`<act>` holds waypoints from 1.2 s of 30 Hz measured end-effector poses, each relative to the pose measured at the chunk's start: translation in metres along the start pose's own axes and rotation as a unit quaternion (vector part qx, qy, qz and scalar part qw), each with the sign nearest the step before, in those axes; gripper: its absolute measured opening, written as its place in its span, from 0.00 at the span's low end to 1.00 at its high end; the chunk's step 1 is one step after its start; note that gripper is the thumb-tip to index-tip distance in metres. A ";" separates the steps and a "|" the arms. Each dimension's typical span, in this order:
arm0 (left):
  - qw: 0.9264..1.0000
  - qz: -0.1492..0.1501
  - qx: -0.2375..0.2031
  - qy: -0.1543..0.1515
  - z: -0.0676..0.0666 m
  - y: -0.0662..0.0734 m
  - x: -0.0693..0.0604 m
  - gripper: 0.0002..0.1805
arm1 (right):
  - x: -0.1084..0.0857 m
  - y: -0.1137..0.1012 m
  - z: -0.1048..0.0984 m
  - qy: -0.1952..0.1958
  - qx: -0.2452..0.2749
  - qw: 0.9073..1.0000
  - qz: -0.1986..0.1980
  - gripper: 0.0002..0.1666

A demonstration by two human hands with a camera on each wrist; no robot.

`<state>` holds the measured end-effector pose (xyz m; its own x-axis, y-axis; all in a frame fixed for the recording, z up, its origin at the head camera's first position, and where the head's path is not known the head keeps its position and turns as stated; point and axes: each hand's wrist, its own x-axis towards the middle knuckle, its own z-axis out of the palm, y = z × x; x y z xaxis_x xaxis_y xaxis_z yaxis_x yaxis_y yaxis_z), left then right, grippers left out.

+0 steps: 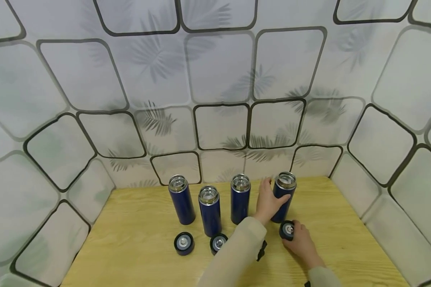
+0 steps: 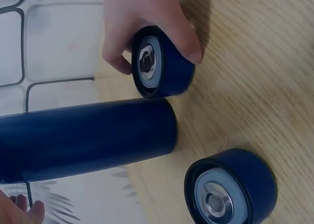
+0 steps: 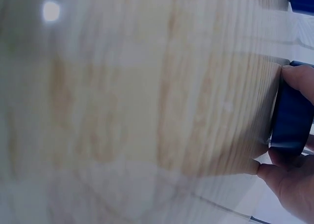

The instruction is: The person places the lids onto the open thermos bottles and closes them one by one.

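Note:
My left hand [image 1: 268,203] grips the rightmost dark blue bottle [image 1: 281,207], thumb across its front. This bottle stands upright with a bare metal mouth. In front of it, my right hand [image 1: 303,244] holds a round blue lid [image 1: 286,230] by its sides, at the tabletop, its inner face showing. The left wrist view shows this lid [image 2: 179,69] between thumb and fingers, beside the bottle [image 2: 93,138]. There, a second lid [image 2: 252,184] lies nearby. At the right wrist view's edge, my right hand [image 3: 294,184] pinches the lid [image 3: 292,118].
Three more lidless blue bottles stand to the left: one far left [image 1: 182,203], one nearer [image 1: 210,217] and one beside my left hand [image 1: 240,201]. Two lids, one left [image 1: 184,244] and one partly behind my sleeve [image 1: 217,242], lie on the wooden table [image 1: 129,239]. Patterned walls [image 1: 222,127] surround it.

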<state>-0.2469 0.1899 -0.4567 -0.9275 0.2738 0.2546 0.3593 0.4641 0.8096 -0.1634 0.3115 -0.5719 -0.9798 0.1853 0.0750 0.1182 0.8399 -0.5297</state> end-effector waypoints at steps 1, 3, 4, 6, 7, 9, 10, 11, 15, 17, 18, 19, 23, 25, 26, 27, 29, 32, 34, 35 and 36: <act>1.000 -0.005 -0.004 -0.002 0.001 -0.001 0.000 0.41 | -0.001 -0.001 0.001 0.001 -0.001 1.000 0.000 0.45; 1.000 -0.014 -0.011 -0.005 0.002 -0.003 0.000 0.43 | -0.002 -0.001 0.004 0.003 -0.001 1.000 0.001 0.46; 1.000 -0.017 -0.015 -0.006 0.003 -0.005 0.000 0.43 | -0.002 -0.002 0.005 0.003 0.000 1.000 0.002 0.46; 1.000 -0.018 -0.018 -0.010 0.006 -0.007 0.001 0.44 | -0.003 -0.002 0.006 0.003 0.002 1.000 0.008 0.46; 1.000 -0.017 -0.022 -0.012 0.008 -0.008 0.001 0.45 | -0.004 -0.002 0.007 0.005 0.004 1.000 0.011 0.46; 0.999 -0.012 -0.031 -0.016 0.012 -0.010 0.003 0.46 | -0.004 -0.001 0.008 0.007 0.006 1.000 0.018 0.47; 0.999 -0.011 -0.038 -0.019 0.014 -0.011 0.004 0.46 | -0.005 -0.001 0.007 0.008 0.006 1.000 0.020 0.47; 0.999 -0.012 -0.048 -0.021 0.016 -0.011 0.005 0.46 | -0.005 0.000 0.007 0.011 0.006 1.000 0.021 0.47; 0.994 -0.026 -0.102 -0.025 0.023 -0.014 0.008 0.47 | -0.006 0.000 0.006 0.017 0.006 1.000 0.023 0.48; 0.991 -0.034 -0.131 -0.022 0.025 -0.016 0.010 0.47 | -0.006 0.000 0.005 0.020 0.008 1.000 0.023 0.48; 0.989 -0.034 -0.140 -0.020 0.026 -0.017 0.012 0.46 | -0.006 0.000 0.004 0.022 0.009 0.999 0.024 0.47; 0.988 -0.033 -0.148 -0.020 0.027 -0.018 0.013 0.46 | -0.006 0.000 0.004 0.025 0.011 0.999 0.025 0.47; 0.984 -0.031 -0.171 -0.028 0.027 -0.018 0.016 0.44 | -0.004 -0.001 0.002 0.037 0.033 0.998 0.027 0.46; 0.983 -0.033 -0.176 -0.034 0.027 -0.016 0.018 0.42 | -0.002 -0.001 0.000 0.039 0.048 0.998 0.027 0.46; 0.983 -0.034 -0.178 -0.036 0.027 -0.016 0.018 0.40 | -0.002 -0.001 -0.001 0.038 0.056 0.997 0.030 0.45; 0.982 -0.035 -0.179 -0.038 0.028 -0.015 0.018 0.39 | -0.002 0.000 -0.001 0.039 0.066 0.997 0.033 0.45; 0.982 -0.036 -0.180 -0.038 0.028 -0.016 0.019 0.36 | -0.002 0.000 -0.002 0.042 0.078 0.996 0.029 0.43; 0.984 -0.036 -0.173 -0.033 0.029 -0.017 0.019 0.35 | -0.002 0.001 -0.003 0.047 0.096 0.994 0.026 0.42; 0.985 -0.033 -0.166 -0.029 0.030 -0.018 0.020 0.35 | -0.003 0.002 -0.003 0.050 0.108 0.993 0.022 0.41; 0.986 -0.032 -0.163 -0.028 0.030 -0.019 0.020 0.35 | -0.003 0.003 -0.004 0.049 0.114 0.992 0.025 0.41; 0.986 -0.030 -0.160 -0.027 0.030 -0.019 0.020 0.35 | -0.004 0.003 -0.004 0.047 0.120 0.991 0.029 0.41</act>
<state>-0.2692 0.2116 -0.4829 -0.9364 0.3020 0.1789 0.2440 0.1937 0.9502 -0.1588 0.3157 -0.5708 -0.9520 0.2853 0.1109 0.1206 0.6827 -0.7206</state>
